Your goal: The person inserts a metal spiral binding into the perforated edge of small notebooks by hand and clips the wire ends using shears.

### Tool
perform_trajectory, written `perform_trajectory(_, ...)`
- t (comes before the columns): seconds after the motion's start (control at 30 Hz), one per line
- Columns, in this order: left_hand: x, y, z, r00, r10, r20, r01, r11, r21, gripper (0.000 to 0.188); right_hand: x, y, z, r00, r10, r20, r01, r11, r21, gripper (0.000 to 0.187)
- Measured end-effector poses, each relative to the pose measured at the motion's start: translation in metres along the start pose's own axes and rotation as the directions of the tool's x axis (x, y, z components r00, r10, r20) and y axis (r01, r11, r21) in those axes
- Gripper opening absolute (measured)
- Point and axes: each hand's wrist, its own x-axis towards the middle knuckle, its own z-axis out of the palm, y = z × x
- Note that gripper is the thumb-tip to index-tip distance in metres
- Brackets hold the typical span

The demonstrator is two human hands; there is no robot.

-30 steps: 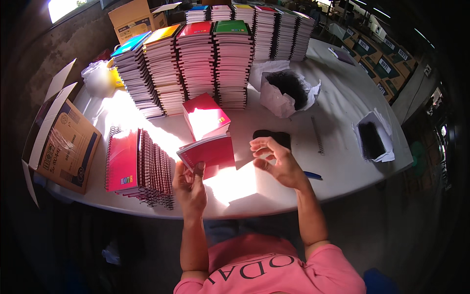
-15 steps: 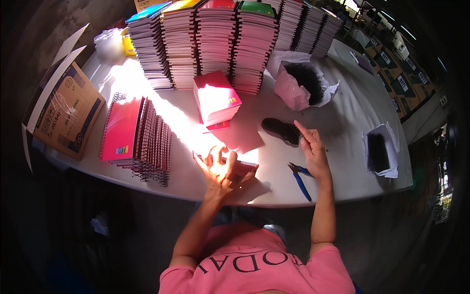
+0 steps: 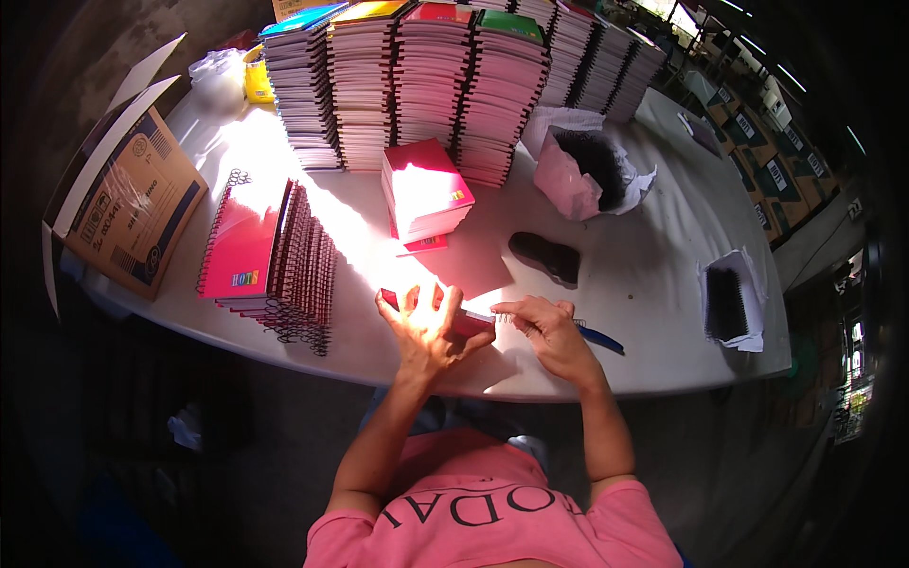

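Near the front edge of the table, my left hand (image 3: 428, 329) grips a red-covered notebook (image 3: 473, 325) with its fingers spread over it. My right hand (image 3: 551, 338) pinches a thin wire spiral coil (image 3: 503, 318) against the notebook's right end. Blue-handled pliers (image 3: 603, 341) lie just beyond the right hand, which covers their jaws. Farther off rests a dark, sole-shaped object (image 3: 544, 258). A short stack of red-covered page blocks (image 3: 426, 194) stands ahead of the left hand, partly washed out by sunlight.
Spiral-bound red notebooks (image 3: 248, 246) are piled at left beside an open cardboard box (image 3: 142, 204). Tall notebook stacks (image 3: 431, 95) line the back. Crumpled paper wrapping (image 3: 568, 180) with dark coils sits back right; another paper-wrapped bundle (image 3: 743, 317) lies at the right edge.
My right hand has come down and left from above the table to the notebook's end, now holding the coil there and covering part of the pliers. The left hand keeps its grip.
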Motion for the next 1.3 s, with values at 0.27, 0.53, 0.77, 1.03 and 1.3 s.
perform_trajectory(0.27,0.0,0.003,-0.002,1.0,0.029,0.005,-0.029,0.999,0.016,0.059,0.013,0.01,-0.006,0.991,-0.059,0.117,0.005,0.909,0.416,0.032)
perform_trajectory(0.53,0.008,0.006,-0.008,0.99,-0.025,0.14,0.019,0.999,0.045,0.06,0.014,0.023,-0.005,0.955,-0.06,0.291,-0.124,0.81,0.573,0.028)
perform_trajectory(0.77,0.015,0.006,-0.014,0.994,0.023,0.104,-0.032,0.995,0.089,0.063,0.014,-0.015,-0.022,0.984,0.004,0.178,-0.063,0.942,0.329,0.045)
perform_trajectory(1.03,0.005,-0.01,-0.021,0.99,0.046,0.133,-0.05,0.998,0.025,0.063,0.012,-0.004,-0.016,0.96,0.076,0.27,-0.164,0.933,0.321,0.02)
perform_trajectory(1.3,0.012,-0.003,-0.028,0.999,0.015,0.03,-0.012,0.995,-0.1,0.053,0.041,0.078,-0.019,0.906,-0.343,-0.248,0.105,0.75,-0.654,0.041)
